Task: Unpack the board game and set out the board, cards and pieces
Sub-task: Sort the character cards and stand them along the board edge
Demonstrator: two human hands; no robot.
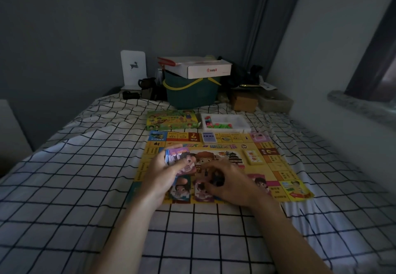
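Left hand (159, 172) grips fanned purple character cards (177, 156); right hand (227, 182) pinches one card (201, 190) onto yellow paper board (276, 168). Advice: lay flat, beside neighbouring card (180, 190), edges aligned.

The sheet (85, 177) was white with a black grid. The board (276, 166) was yellow, the box (171, 120) green, the bucket (190, 96) dark green with a yellow handle.
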